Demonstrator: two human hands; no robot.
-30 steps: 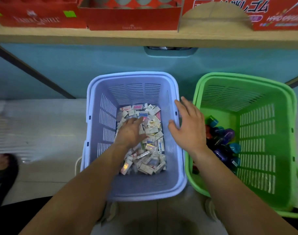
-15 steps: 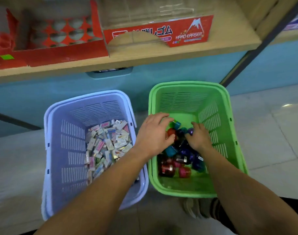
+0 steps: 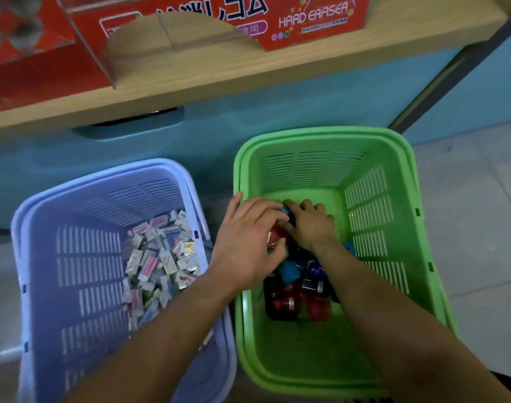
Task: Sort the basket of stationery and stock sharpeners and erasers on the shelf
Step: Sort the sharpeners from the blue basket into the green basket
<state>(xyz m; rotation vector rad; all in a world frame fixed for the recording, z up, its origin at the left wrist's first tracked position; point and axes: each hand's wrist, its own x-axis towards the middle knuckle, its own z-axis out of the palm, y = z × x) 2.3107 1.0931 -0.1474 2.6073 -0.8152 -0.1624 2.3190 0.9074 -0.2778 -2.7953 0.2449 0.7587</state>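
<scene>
We look down into a green basket standing on the floor, where both hands work in a heap of sharpeners lying on the left half of its bottom. They are small, rounded plastic pieces in red, blue and teal. The left hand reaches over the basket's left rim, with its fingers curled around a red one. The right hand lies against it with its fingers bent into the heap, and we cannot tell whether it grips anything. The sharpeners look light, hard and smooth, so they probably roll and slip. We judge that pinching one across its body, or scooping several, suits best. The basket's tall slotted walls hem in the wrists, so a lift should go straight up. The right half of the bottom is bare. Beyond the far rim a shelf edge juts out, carrying a red display box. Just left of the green basket, a purple basket holds wrapped erasers.
</scene>
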